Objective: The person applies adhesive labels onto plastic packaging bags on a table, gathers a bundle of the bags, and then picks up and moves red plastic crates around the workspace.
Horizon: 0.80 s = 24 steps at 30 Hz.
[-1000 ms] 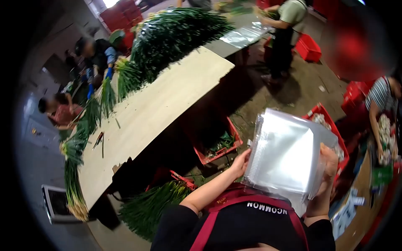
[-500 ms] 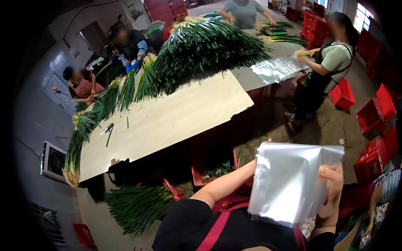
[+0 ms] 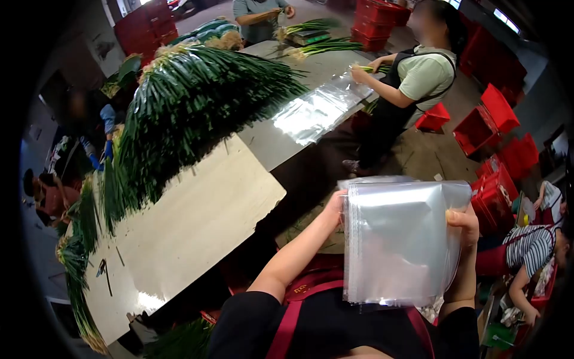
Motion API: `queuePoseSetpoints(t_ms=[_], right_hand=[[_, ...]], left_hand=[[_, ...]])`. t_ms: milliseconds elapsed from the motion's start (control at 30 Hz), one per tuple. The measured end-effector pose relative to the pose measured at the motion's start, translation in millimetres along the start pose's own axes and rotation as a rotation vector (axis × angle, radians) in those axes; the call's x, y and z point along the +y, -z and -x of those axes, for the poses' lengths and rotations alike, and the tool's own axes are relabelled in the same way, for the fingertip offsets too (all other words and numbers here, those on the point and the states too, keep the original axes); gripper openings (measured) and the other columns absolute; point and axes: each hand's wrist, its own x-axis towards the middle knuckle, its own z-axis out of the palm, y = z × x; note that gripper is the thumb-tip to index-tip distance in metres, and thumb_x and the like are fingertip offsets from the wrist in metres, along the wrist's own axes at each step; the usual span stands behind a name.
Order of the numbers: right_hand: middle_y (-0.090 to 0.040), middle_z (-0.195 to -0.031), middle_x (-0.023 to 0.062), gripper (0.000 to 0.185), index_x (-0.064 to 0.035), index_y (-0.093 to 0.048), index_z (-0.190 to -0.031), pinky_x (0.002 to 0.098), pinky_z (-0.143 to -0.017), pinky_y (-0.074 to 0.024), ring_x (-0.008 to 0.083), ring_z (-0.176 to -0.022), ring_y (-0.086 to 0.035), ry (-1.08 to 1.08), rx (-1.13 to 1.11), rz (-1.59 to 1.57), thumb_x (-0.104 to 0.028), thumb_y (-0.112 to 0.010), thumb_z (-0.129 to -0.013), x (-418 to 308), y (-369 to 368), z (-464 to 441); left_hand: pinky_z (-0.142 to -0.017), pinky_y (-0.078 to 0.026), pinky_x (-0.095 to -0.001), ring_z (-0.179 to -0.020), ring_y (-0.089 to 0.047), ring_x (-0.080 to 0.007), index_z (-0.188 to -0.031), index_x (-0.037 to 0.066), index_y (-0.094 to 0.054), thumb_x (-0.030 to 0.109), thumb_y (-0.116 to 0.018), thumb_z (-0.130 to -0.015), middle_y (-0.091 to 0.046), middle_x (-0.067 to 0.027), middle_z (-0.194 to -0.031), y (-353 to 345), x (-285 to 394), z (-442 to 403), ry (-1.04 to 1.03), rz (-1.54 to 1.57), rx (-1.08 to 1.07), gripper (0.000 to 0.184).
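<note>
A stack of clear plastic bags (image 3: pixel 397 251) is held up in front of my chest, its top edge folded over. My right hand (image 3: pixel 465 226) grips the stack at its right side, thumb pressed on the front face and fingers behind. At the upper left edge, my left hand (image 3: pixel 336 206) closes on the bags, its fingers mostly hidden behind the plastic. Another flap of plastic shows just behind the top edge.
A long table (image 3: pixel 197 233) holds a big heap of green stalks (image 3: pixel 197 113) and a knife (image 3: pixel 101 267). More plastic bags (image 3: pixel 314 113) lie at its far part, near a co-worker (image 3: pixel 418 84) holding stalks. Red crates (image 3: pixel 478 128) stand right; other people work around.
My view has turned right, so the table and heap sit further left. My left hand now shows at the bags' left edge, and a flap of plastic appears behind the stack.
</note>
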Motion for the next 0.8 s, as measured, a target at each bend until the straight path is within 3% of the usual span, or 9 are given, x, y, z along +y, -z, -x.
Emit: queuePoseSetpoints(t_ms=[133,200,333,400,467,533,600,667,800], right_hand=[[-0.058,-0.089,0.011,0.053,0.0047,-0.05,-0.104,0.0266,-0.071,-0.0433,0.0167,-0.079,-0.056,-0.061,-0.056,0.145,-0.016,-0.064,-0.057,-10.1,28.6,-75.7],[-0.059,-0.085,0.0104,0.056,0.0051,-0.049,-0.107,0.0263,-0.069,-0.0439,0.0156,-0.074,-0.056,-0.195,-0.252,0.205,-0.009,-0.067,-0.056,-13.8,43.6,-120.1],[-0.06,-0.079,0.0116,0.048,0.0074,-0.054,-0.101,0.0247,-0.063,-0.0449,0.0159,-0.067,-0.057,-0.536,-0.658,0.26,0.006,-0.067,-0.055,9.7,95.7,-244.2],[-0.061,-0.08,0.0089,0.038,0.0056,-0.058,-0.096,0.0243,-0.061,-0.0438,0.0126,-0.063,-0.055,-0.718,-0.726,0.544,0.002,-0.068,-0.06,-1.3,73.4,-291.2],[-0.06,-0.078,0.0043,0.031,0.0041,-0.059,-0.094,0.0227,-0.058,-0.0422,0.0095,-0.062,-0.053,-0.744,-0.962,0.775,-0.002,-0.068,-0.064,10.5,72.0,-344.6],[-0.057,-0.066,-0.0007,0.02,0.0043,-0.061,-0.08,0.0209,-0.052,-0.0369,0.0059,-0.058,-0.049,-0.755,-1.084,0.78,-0.009,-0.069,-0.069,9.3,55.7,-383.8],[-0.056,-0.066,-0.0025,0.02,0.0036,-0.06,-0.081,0.019,-0.05,-0.0355,0.0042,-0.058,-0.046,-0.659,-1.259,0.705,-0.012,-0.068,-0.072,16.9,39.8,-421.9],[-0.058,-0.076,0.0007,0.023,0.0038,-0.058,-0.088,0.0224,-0.063,-0.0412,0.0076,-0.07,-0.051,-0.752,-1.428,0.805,-0.009,-0.067,-0.071,18.5,9.8,-454.7],[-0.061,-0.081,0.0041,0.025,0.0067,-0.058,-0.09,0.0234,-0.067,-0.0425,0.009,-0.074,-0.052,-0.774,-1.635,0.786,-0.012,-0.065,-0.076,50.3,-40.3,-500.8]], left_hand=[[-0.082,-0.045,-0.0402,-0.088,-0.056,-0.0315,-0.093,-0.012,-0.051,0.01,-0.045,-0.069,-0.056,-0.0216,-0.093,3.9,63.0,-1.1,-0.193,0.045,0.091,0.033],[-0.072,-0.05,-0.0345,-0.079,-0.059,-0.0252,-0.086,-0.008,-0.055,0.012,-0.045,-0.073,-0.06,-0.0171,-0.085,2.6,96.6,2.0,-0.42,-0.01,0.201,0.026],[-0.079,-0.046,-0.0368,-0.081,-0.058,-0.0264,-0.084,-0.006,-0.054,0.009,-0.042,-0.072,-0.059,-0.0152,-0.085,46.5,170.4,-8.9,-0.697,0.179,0.035,0.023],[-0.082,-0.044,-0.0379,-0.087,-0.055,-0.0276,-0.09,-0.005,-0.052,0.008,-0.043,-0.069,-0.057,-0.0133,-0.092,52.4,202.4,-7.6,-1.007,0.108,0.235,0.026],[-0.087,-0.041,-0.0385,-0.095,-0.052,-0.027,-0.096,-0.003,-0.051,0.009,-0.044,-0.069,-0.056,-0.0121,-0.098,96.4,232.5,-2.2,-1.059,0.137,0.226,0.031],[-0.093,-0.036,-0.0416,-0.104,-0.047,-0.028,-0.107,-0.002,-0.047,0.012,-0.044,-0.07,-0.052,-0.013,-0.108,70.6,239.6,22.6,-1.155,0.144,0.013,0.039],[-0.096,-0.031,-0.0457,-0.112,-0.041,-0.0301,-0.115,-0.001,-0.044,0.016,-0.045,-0.074,-0.047,-0.0147,-0.118,56.5,239.0,46.6,-1.23,0.18,0.021,0.044],[-0.097,-0.03,-0.0467,-0.113,-0.04,-0.0312,-0.116,-0.001,-0.043,0.018,-0.045,-0.075,-0.045,-0.0152,-0.121,56.2,241.7,62.8,-1.251,0.211,0.033,0.045],[-0.1,-0.025,-0.0469,-0.116,-0.037,-0.0327,-0.122,0.001,-0.039,0.021,-0.042,-0.081,-0.039,-0.0168,-0.127,95.0,243.1,70.3,-1.31,0.285,0.04,0.046]])
